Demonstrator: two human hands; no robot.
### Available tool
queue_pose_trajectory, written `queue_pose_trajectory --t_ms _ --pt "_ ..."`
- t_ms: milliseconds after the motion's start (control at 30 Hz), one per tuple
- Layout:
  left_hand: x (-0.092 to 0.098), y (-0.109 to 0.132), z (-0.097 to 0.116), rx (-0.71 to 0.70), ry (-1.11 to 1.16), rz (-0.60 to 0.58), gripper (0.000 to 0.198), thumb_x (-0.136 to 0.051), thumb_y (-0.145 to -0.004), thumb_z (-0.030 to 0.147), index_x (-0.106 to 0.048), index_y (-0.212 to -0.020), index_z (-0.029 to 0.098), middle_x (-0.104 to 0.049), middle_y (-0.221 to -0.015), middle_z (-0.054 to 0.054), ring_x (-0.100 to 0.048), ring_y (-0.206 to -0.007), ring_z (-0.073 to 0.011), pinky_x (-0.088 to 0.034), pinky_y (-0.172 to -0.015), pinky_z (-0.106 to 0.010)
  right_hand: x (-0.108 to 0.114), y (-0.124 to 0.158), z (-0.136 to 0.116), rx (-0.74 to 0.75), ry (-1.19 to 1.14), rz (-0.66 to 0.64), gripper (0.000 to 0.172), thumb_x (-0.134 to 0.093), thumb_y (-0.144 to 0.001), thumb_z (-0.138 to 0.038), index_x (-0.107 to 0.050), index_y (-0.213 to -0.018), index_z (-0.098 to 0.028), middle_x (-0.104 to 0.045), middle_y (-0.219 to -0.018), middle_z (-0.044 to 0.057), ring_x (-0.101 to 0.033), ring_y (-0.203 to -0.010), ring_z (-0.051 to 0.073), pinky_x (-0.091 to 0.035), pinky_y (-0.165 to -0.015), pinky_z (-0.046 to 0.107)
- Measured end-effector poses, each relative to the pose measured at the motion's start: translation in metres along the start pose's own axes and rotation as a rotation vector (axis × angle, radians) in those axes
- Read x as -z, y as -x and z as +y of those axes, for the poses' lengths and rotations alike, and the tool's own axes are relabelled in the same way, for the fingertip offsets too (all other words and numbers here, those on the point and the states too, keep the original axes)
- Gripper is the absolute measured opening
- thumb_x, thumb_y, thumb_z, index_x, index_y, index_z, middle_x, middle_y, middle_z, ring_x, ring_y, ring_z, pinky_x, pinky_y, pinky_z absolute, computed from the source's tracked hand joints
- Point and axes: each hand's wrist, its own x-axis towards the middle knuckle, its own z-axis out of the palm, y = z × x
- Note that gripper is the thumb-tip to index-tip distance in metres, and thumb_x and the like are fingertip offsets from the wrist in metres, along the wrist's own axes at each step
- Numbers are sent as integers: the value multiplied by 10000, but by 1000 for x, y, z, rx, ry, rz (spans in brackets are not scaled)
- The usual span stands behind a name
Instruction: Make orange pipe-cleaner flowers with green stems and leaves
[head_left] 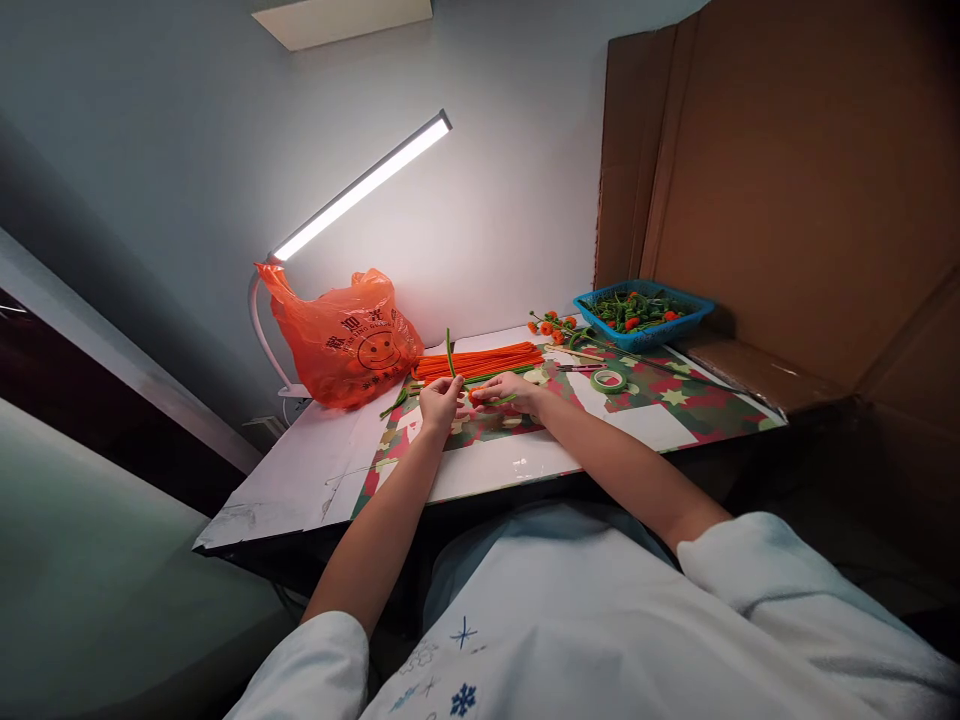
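My left hand (441, 404) is closed, pinching a green pipe cleaner (450, 352) whose end stands up above the fingers. Close beside it, my right hand (511, 391) is closed on a small orange pipe-cleaner flower (474, 397). A green stem shows below the right fingers; whether it joins the flower is hidden. Just behind both hands lies a bundle of orange pipe cleaners (484, 360), with some green ones along its near side. Green leaf-like pieces (395, 402) rest to the left of my left hand.
An orange plastic bag (345, 345) stands at left under a lit lamp (364, 188). Toward the right are a roll of green tape (608, 381), orange flowers (553, 326), and a blue basket (660, 333) of flowers and stems. Tall cardboard (780, 200) borders the table's right side.
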Motion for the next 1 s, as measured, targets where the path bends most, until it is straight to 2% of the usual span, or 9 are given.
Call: queue_pose_trajectory --t_ms 100,267,367,433,500,633,700,867,1000 --pt "1 -1 -2 18 7 28 328 -766 -592 433 -615 -594 142 -560 -533 6 -529 -467 -103 -452 -372 -199 0 0 0 0 14 17 235 -802 -689 -329 -731 -773 -121 -706 -696 69 -648 -595 136 -459 -476 184" --pt "3 -5 -7 29 44 -6 380 -782 -557 475 -625 -637 138 -566 -538 6 -535 -475 -103 -448 -387 -197 2 1 2 -25 -37 -37 213 -780 -724 -290 -721 -824 -110 -708 -711 67 -664 -644 131 -518 -568 181" --pt "5 -10 -9 19 124 21 392 -779 -566 481 -613 -665 139 -571 -568 12 -559 -507 -102 -471 -430 -201 5 1 2 -71 -109 -48 207 -712 -798 -285 -695 -906 -109 -722 -773 90 -684 -683 146 -549 -602 202" --pt "6 -12 -10 29 190 70 391 -767 -590 479 -598 -700 144 -572 -592 22 -579 -523 -103 -491 -459 -206 7 1 2 -95 -174 2 192 -630 -861 -266 -666 -972 -113 -727 -829 105 -697 -706 154 -569 -639 230" --pt "6 -13 -10 40 248 117 384 -760 -611 467 -573 -723 150 -578 -623 29 -604 -539 -103 -508 -484 -210 9 1 2 -43 -220 77 181 -598 -870 -194 -630 -1034 -125 -726 -881 100 -705 -731 145 -578 -708 249" --pt "3 -10 -9 48 280 101 379 -759 -635 448 -534 -727 157 -590 -638 34 -643 -563 -113 -530 -523 -214 7 -2 6 145 -236 153 400 -723 -743 -90 -560 -1102 -157 -713 -922 59 -709 -740 130 -568 -789 262" --pt "2 -8 -8 45 264 62 386 -760 -637 457 -536 -726 156 -598 -620 31 -652 -563 -120 -532 -527 -214 5 -3 7 162 -242 201 401 -771 -716 -140 -558 -1055 -165 -708 -886 48 -707 -720 138 -571 -765 272" --pt "0 -5 -9 53 218 -55 431 -792 -580 491 -571 -706 143 -639 -633 2 -671 -595 -142 -550 -574 -242 1 -1 5 129 -196 370 163 -749 -764 -233 -601 -770 -165 -693 -719 40 -688 -681 155 -566 -672 263" --pt "1 -3 -11 145 211 -142 431 -844 -519 456 -618 -690 131 -676 -645 -38 -691 -647 -171 -565 -640 -270 1 0 6 129 -204 392 153 -762 -745 -225 -626 -708 -166 -707 -709 52 -689 -721 172 -569 -658 264"
